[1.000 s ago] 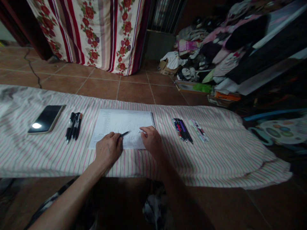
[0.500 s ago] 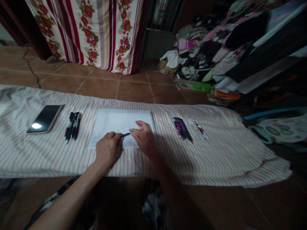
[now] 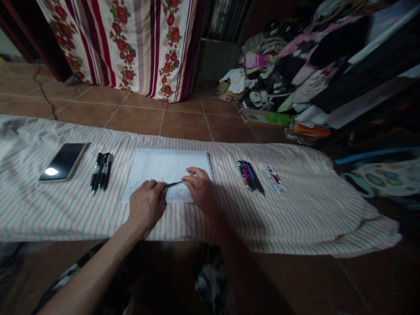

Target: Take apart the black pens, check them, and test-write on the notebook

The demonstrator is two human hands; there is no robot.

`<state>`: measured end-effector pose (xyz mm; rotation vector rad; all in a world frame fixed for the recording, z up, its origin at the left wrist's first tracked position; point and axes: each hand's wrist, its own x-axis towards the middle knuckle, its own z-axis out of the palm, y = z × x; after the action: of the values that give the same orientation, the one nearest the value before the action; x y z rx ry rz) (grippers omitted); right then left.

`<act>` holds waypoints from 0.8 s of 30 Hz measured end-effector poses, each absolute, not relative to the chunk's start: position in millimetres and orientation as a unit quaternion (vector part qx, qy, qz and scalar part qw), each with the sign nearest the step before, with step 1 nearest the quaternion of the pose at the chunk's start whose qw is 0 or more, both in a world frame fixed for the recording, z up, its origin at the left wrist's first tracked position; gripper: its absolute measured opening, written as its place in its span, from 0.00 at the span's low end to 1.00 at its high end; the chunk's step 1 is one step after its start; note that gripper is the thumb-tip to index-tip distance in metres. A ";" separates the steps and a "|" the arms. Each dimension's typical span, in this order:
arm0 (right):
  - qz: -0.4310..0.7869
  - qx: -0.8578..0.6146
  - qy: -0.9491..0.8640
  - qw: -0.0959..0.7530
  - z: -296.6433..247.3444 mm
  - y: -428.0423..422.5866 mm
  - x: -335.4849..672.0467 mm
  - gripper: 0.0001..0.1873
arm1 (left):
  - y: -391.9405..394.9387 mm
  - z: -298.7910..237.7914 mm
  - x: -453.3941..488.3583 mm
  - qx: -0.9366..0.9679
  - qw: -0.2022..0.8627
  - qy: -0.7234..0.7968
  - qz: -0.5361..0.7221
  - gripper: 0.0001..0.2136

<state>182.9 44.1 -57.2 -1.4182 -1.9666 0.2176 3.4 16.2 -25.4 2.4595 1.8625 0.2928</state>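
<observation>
Above the spiral notebook (image 3: 170,159), a slim dark pen (image 3: 172,184) lies nearly level between my two hands. My left hand (image 3: 147,201) is closed round its left end, which the fingers hide. At the pen's thin right end, my right hand (image 3: 199,189) pinches with thumb and forefinger; the other fingers are bent above. Whether a separate small part sits in that pinch is too small to tell. The notebook lies open under both hands, its page covered with faint print or writing and its black coil on the right.
On the striped cloth (image 3: 305,210) lie a phone (image 3: 64,162) and several black pens (image 3: 101,171) to the left. Several dark and coloured pens (image 3: 250,177) and some pale patterned pens (image 3: 273,177) lie to the right. Clothes (image 3: 278,74) are heaped beyond.
My right hand has shifted slightly to the right, its thumb and forefinger closing at the pen's thin end. More of that thin end shows between the hands. My left hand has barely moved.
</observation>
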 end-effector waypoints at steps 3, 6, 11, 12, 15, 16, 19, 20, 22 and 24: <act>0.071 -0.549 -0.754 0.353 -57.7 45.9 186.3 0.09 | 16.0 -27.7 -1.8 0.792 0.018 0.602 0.101 0.13; 0.063 -0.555 -0.749 0.356 -58.5 47.8 191.1 0.09 | 15.8 -29.7 -9.1 0.791 0.015 0.602 0.107 0.13; 0.056 -0.565 -0.740 0.361 -62.2 52.2 201.4 0.09 | 15.4 -28.9 -24.2 0.783 0.005 0.612 0.112 0.13; 0.053 -0.569 -0.736 0.364 -63.1 53.2 203.2 0.09 | 15.3 -28.3 -27.2 0.782 0.004 0.614 0.109 0.13; 0.049 -0.577 -0.728 0.367 -65.0 55.7 207.0 0.09 | 15.2 -26.4 -35.3 0.777 0.001 0.622 0.103 0.13; 0.048 -0.579 -0.726 0.368 -65.2 56.3 207.6 0.09 | 15.3 -26.0 -37.6 0.776 0.000 0.622 0.103 0.13; 0.043 -0.586 -0.718 0.373 -64.9 57.1 208.2 0.09 | 15.3 -25.4 -43.1 0.776 0.000 0.622 0.103 0.14; 0.041 -0.589 -0.714 0.375 -64.8 57.3 208.4 0.08 | 15.4 -25.3 -44.6 0.776 0.001 0.622 0.102 0.14; 0.041 -0.594 -0.710 0.376 -65.1 57.8 208.8 0.09 | 15.3 -25.0 -47.2 0.775 0.003 0.625 0.099 0.14; 0.043 -0.596 -0.709 0.374 -66.2 58.6 209.2 0.09 | 15.1 -24.8 -49.2 0.771 0.003 0.629 0.099 0.14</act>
<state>209.2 58.6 -66.2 -1.5255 -1.8155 0.1104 -49.2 15.1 -24.8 2.4174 1.9718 0.3098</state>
